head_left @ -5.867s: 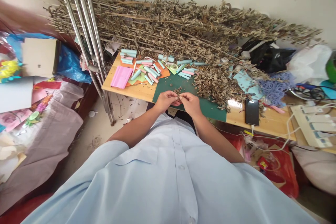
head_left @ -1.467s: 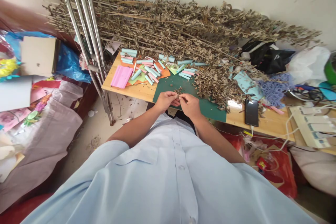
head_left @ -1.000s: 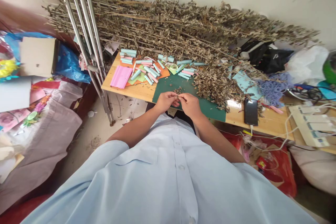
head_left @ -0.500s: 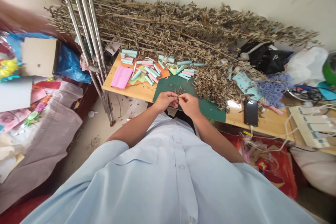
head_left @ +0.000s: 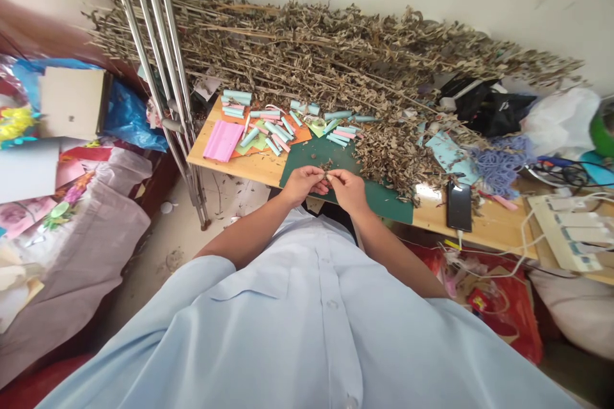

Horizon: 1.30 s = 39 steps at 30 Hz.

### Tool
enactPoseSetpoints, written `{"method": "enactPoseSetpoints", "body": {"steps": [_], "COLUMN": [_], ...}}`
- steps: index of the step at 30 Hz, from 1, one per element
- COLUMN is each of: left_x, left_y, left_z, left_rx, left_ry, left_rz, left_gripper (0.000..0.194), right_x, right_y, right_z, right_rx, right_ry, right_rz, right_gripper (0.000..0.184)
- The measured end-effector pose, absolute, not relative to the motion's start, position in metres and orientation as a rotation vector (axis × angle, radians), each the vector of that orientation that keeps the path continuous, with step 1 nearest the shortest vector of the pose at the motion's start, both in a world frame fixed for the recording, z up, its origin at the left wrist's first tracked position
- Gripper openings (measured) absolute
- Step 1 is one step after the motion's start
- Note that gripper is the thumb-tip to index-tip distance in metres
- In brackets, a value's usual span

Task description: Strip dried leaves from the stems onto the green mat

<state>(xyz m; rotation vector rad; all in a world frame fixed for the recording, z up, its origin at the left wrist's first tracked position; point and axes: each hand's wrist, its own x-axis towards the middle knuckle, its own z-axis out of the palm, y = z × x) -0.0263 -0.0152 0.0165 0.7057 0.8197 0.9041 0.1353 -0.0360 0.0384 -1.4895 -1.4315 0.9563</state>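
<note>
Left hand (head_left: pixel 303 184) and right hand (head_left: pixel 349 189) pinch a tiny, dull-brown leaf bit (head_left: pixel 327 176); dry, curled leaves (head_left: pixel 389 158) lie toward two o'clock.

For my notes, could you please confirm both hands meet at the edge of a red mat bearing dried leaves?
The mat is green, not red, in the head view; the left hand and right hand meet at its edge, and it bears dried leaves.
</note>
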Motion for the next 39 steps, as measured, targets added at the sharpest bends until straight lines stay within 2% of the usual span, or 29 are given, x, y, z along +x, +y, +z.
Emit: {"method": "enactPoseSetpoints", "body": {"steps": [7, 16, 24, 28, 32, 35, 39], "left_x": [-0.031, -0.024, -0.02, -0.019, -0.02, -0.021, -0.021], "left_y": [-0.013, -0.017, -0.022, -0.021, -0.018, -0.017, -0.017], "left_z": [0.018, 0.019, 0.018, 0.016, 0.013, 0.015, 0.02], "left_rx": [0.731, 0.758, 0.897, 0.968, 0.955, 0.89, 0.819], "left_ry": [0.787, 0.826, 0.938, 0.968, 0.933, 0.894, 0.854], "left_rz": [0.851, 0.903, 0.927, 0.893, 0.883, 0.885, 0.92], "left_gripper": [0.037, 0.032, 0.027, 0.018, 0.011, 0.014, 0.02], "right_x": [0.14, 0.137, 0.136, 0.138, 0.138, 0.136, 0.133], "right_y": [-0.036, -0.039, -0.039, -0.039, -0.037, -0.034, -0.032], "right_z": [0.04, 0.037, 0.041, 0.042, 0.038, 0.033, 0.027], "right_rx": [-1.424, -1.485, -1.579, -1.581, -1.529, -1.472, -1.418], "right_ry": [-1.6, -1.796, -1.8, -1.765, -1.492, -1.199, -0.992], "right_rz": [0.902, 0.548, 0.518, 0.615, 0.989, 1.22, 1.309], "right_gripper": [0.02, 0.02, 0.019, 0.016, 0.014, 0.016, 0.024]}}
